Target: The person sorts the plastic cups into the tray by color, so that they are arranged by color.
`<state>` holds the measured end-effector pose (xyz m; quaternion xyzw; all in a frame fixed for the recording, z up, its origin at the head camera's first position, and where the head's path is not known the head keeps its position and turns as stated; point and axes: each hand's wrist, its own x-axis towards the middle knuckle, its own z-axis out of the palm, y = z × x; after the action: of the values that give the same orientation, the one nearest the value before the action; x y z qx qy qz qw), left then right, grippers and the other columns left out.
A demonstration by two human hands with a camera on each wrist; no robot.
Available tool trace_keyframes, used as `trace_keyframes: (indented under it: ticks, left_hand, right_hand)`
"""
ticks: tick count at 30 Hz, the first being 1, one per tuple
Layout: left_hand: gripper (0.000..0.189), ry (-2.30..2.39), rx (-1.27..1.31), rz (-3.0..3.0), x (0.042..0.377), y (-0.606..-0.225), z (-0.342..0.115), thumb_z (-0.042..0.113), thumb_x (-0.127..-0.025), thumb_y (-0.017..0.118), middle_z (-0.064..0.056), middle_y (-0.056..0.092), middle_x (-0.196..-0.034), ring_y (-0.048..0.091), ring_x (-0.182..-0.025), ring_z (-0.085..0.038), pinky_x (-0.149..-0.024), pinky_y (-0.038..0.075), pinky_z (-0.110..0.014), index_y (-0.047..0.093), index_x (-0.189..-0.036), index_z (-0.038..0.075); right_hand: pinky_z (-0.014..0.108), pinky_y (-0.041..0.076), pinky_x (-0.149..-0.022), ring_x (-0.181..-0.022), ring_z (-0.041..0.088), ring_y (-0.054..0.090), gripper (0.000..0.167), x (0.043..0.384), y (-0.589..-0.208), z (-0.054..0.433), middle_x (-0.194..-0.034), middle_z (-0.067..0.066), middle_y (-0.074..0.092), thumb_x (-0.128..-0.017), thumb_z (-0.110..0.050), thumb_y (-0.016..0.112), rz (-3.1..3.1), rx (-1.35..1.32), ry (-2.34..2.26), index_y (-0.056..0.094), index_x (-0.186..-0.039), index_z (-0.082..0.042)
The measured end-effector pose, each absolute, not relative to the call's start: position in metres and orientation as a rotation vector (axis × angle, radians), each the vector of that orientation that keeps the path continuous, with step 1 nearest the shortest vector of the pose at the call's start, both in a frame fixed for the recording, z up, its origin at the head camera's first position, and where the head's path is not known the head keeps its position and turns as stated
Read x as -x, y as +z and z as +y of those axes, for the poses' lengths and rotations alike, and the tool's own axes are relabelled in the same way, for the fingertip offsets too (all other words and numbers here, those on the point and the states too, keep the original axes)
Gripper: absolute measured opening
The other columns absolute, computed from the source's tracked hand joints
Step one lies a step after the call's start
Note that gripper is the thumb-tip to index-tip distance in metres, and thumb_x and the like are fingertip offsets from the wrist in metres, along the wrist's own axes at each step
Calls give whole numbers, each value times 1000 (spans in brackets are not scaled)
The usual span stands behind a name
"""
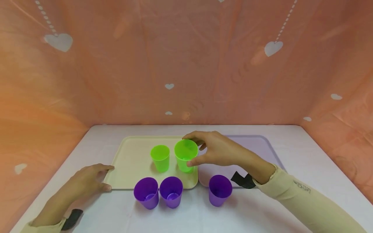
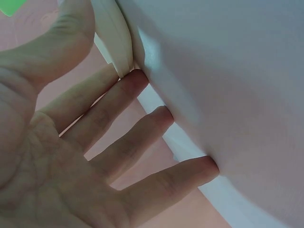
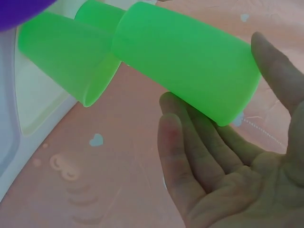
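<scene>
A green cup (image 1: 182,158) is between the thumb and fingers of my right hand (image 1: 222,150), which grips it near the rim over the cream tray (image 1: 131,153). Another green cup (image 1: 161,160) stands upright just to its left. In the right wrist view, two more green cups show behind the held cup (image 3: 185,61); one of them is hidden in the head view. My left hand (image 1: 84,181) is at the tray's left edge, its fingers (image 2: 142,142) straight and spread, fingertips down at the white surface.
Three purple cups stand upright along the front: a left one (image 1: 149,200), a middle one (image 1: 174,200) close beside it, and a right one (image 1: 218,197) set apart. A lavender tray (image 1: 247,142) adjoins the cream tray on the right. Orange cloth (image 1: 204,81) hangs behind the white table (image 1: 303,152).
</scene>
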<state>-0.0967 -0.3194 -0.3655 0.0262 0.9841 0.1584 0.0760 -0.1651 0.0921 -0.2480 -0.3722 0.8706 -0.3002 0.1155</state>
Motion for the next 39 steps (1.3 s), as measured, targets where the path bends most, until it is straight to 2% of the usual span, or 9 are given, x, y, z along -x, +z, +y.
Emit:
trace_keyframes:
  ticks: [10, 18, 23, 30, 34, 39]
  left_hand:
    - [77, 484, -95, 2943, 96, -366, -320, 44, -68, 86, -31, 57, -135, 47, -123, -60, -95, 41, -74, 62, -132, 7]
    - [77, 490, -139, 2961, 98, -363, -319, 43, -68, 86, -32, 56, -135, 48, -124, -60, -94, 42, -73, 62, -132, 6]
    - [77, 476, -117, 2959, 100, -364, -318, 42, -67, 87, -33, 56, -135, 48, -123, -60, -94, 42, -73, 63, -131, 6]
    - [76, 500, -122, 2962, 101, -365, -318, 41, -68, 87, -33, 56, -135, 48, -123, -60, -95, 42, -72, 63, -131, 5]
    - [77, 496, -114, 2947, 100, -366, -317, 42, -67, 87, -33, 57, -134, 48, -123, -60, -96, 42, -72, 63, -131, 5]
    - [76, 461, -128, 2958, 100, -366, -317, 41, -67, 87, -34, 57, -132, 49, -122, -59, -95, 43, -71, 64, -130, 4]
  right_hand:
    - [34, 56, -96, -109, 10, 65, 68, 171, -248, 75, -118, -9, 70, -77, -40, 85, 2546, 1098, -857, 57, -137, -22]
    - [32, 55, -98, -110, 9, 64, 67, 176, -248, 57, -119, -9, 69, -78, -37, 85, 2507, 1109, -887, 57, -137, -21]
    - [27, 55, -95, -109, 7, 63, 65, 176, -247, 43, -118, -12, 68, -77, -37, 85, 2491, 1123, -878, 58, -135, -24]
    - [27, 55, -94, -111, 9, 63, 65, 175, -245, 28, -119, -12, 68, -77, -35, 86, 2444, 1116, -894, 59, -134, -24]
    - [22, 53, -91, -113, 9, 64, 65, 174, -248, 21, -121, -10, 68, -77, -37, 86, 2458, 1113, -842, 58, -134, -25]
    - [22, 53, -90, -112, 8, 63, 66, 178, -248, 12, -122, -10, 68, -76, -43, 85, 2507, 1140, -785, 58, -134, -27]
